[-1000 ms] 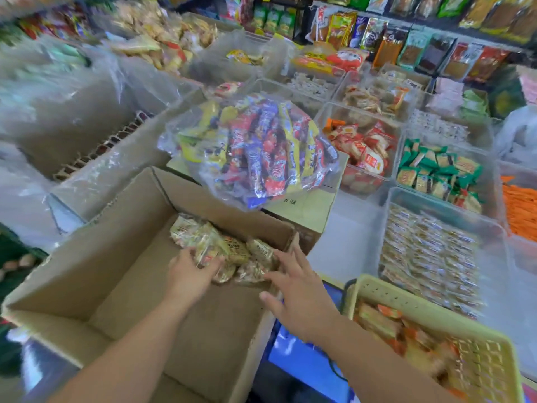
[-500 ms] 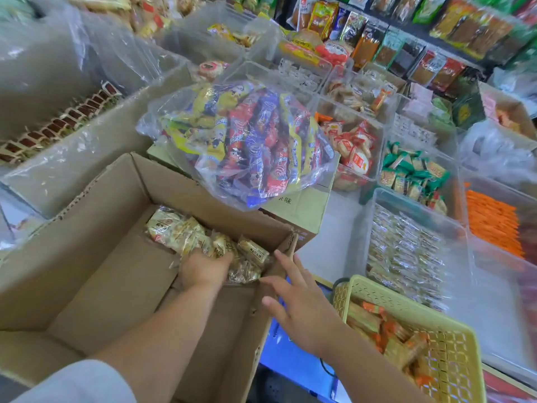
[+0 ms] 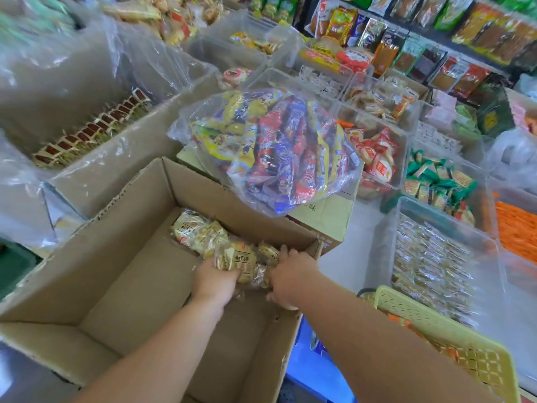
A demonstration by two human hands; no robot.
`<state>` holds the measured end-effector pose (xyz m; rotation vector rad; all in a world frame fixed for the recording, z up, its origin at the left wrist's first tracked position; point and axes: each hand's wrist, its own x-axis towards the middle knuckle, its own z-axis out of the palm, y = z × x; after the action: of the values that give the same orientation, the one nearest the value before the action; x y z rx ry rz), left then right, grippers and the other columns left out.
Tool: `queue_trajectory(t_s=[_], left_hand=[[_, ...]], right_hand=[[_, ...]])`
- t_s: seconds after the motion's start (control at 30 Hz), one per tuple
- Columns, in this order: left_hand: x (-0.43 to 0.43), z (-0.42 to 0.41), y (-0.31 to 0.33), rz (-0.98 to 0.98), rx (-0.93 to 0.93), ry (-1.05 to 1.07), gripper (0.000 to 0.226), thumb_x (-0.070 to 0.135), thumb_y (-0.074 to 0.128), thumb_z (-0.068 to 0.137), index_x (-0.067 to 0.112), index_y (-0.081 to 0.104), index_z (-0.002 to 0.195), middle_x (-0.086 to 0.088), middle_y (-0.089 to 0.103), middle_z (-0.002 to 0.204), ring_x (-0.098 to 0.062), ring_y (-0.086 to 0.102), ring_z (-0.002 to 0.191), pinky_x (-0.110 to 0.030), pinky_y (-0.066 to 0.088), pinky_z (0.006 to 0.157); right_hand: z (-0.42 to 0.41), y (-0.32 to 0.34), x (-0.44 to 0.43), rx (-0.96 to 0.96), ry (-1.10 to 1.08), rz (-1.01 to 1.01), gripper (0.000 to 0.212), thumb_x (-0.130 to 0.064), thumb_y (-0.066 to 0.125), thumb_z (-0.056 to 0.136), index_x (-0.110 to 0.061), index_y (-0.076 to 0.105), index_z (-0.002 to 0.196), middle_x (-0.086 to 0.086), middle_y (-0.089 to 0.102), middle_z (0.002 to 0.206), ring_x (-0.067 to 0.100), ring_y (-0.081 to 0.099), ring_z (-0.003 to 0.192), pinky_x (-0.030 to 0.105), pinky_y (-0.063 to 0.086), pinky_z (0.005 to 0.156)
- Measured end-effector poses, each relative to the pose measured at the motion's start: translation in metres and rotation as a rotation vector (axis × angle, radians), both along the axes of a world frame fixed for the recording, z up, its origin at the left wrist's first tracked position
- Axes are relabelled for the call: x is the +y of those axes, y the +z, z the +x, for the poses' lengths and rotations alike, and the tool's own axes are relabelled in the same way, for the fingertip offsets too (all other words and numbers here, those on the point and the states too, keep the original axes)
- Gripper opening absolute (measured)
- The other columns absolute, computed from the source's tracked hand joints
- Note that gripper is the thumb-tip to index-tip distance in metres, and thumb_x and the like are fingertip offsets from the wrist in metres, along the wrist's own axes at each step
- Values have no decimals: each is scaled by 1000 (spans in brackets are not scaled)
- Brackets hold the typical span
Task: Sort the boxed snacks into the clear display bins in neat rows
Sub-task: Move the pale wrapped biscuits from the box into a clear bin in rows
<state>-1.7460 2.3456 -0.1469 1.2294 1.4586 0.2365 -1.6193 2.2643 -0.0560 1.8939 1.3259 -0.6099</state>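
Observation:
An open cardboard box [image 3: 96, 269] stands in front of me. In its far right corner lies a pile of clear-wrapped yellow snack packets [image 3: 200, 232]. My left hand [image 3: 213, 282] and my right hand [image 3: 290, 279] are both inside the box, fingers curled round packets at the near end of the pile, one hand on each side. To the right stands a clear display bin [image 3: 491, 251] that holds rows of the same pale wrapped snacks [image 3: 430, 266].
A clear bag of red, blue and yellow snack sticks [image 3: 279, 149] rests on a closed carton beyond the box. More clear bins of snacks [image 3: 374, 152] fill the counter behind. A yellow plastic basket [image 3: 465, 344] sits at the near right. Plastic-lined cartons stand to the left.
My right hand moved from outside the box edge into the box and closed on the packets beside my left hand. The view shifted slightly closer.

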Motion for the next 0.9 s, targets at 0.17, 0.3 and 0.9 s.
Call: queue_trajectory(t_s=[0.17,0.3,0.9], left_hand=[[-3,-14,23,-34,-81,95,16,19,77,79,27,69,90,5,75,80,-21,71,74,-36,59,58],[-6,-28,44,-3,-197,170,17,21,79,82,24,68,94,4,77,83,-20,73,79,-44,61,75],[-142,8,154,88,-643,-36,31,17,74,90,41,70,109,5,77,110,-13,75,100,-37,57,81]], right_hand=[[-3,-12,4,8,42,23,40,-36,47,101,-20,57,136,11,49,137,32,52,121,46,40,101],[-10,16,-1,65,26,226,38,-41,45,102,-18,61,127,10,46,128,31,52,109,43,41,85],[13,72,-200,473,-240,1379,33,-51,69,83,-19,62,86,-14,52,143,-2,42,138,12,35,108]])
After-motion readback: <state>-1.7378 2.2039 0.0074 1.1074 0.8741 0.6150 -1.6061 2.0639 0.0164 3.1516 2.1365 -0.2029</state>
